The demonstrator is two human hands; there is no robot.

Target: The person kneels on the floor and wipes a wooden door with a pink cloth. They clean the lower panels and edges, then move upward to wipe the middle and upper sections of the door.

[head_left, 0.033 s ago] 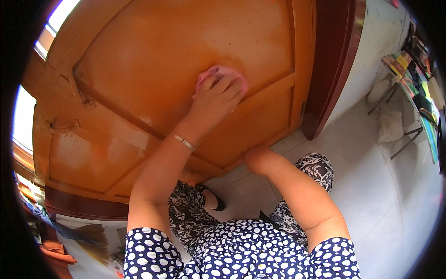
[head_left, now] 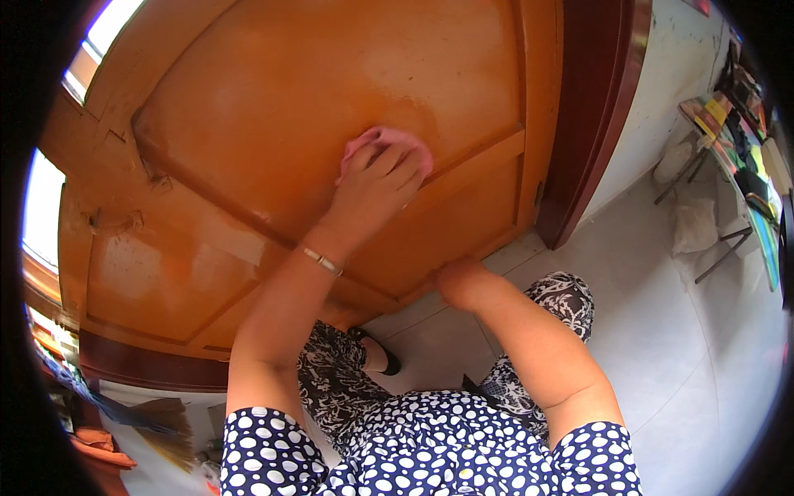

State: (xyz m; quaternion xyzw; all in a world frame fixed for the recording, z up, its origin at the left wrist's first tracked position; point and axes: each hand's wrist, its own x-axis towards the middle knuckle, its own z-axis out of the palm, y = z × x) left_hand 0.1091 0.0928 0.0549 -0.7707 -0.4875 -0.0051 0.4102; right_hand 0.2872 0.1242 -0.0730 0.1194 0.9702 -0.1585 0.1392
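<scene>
The left forearm is reached up and across the wooden door (head_left: 331, 74), the elbow slightly bent and the wrist circled by a pale, narrow bracelet (head_left: 322, 261). By the left hand (head_left: 372, 186), a pink cloth (head_left: 405, 140) is clasped under bent, slightly spread fingers and is laid against the door's large panel, near its crossrail. The right arm is angled inward, and the right hand (head_left: 465, 283) is held at the door's bottom edge (its fingertips are hidden, so whether anything is gripped cannot be told). The cloth is softly crumpled; the door is finished in glossy orange-brown, its panels bordered by mouldings. To the door's right, a smooth dark red frame (head_left: 600, 107) is seen; below the door, pale tiles (head_left: 645, 281) are crossed by thin joints.
</scene>
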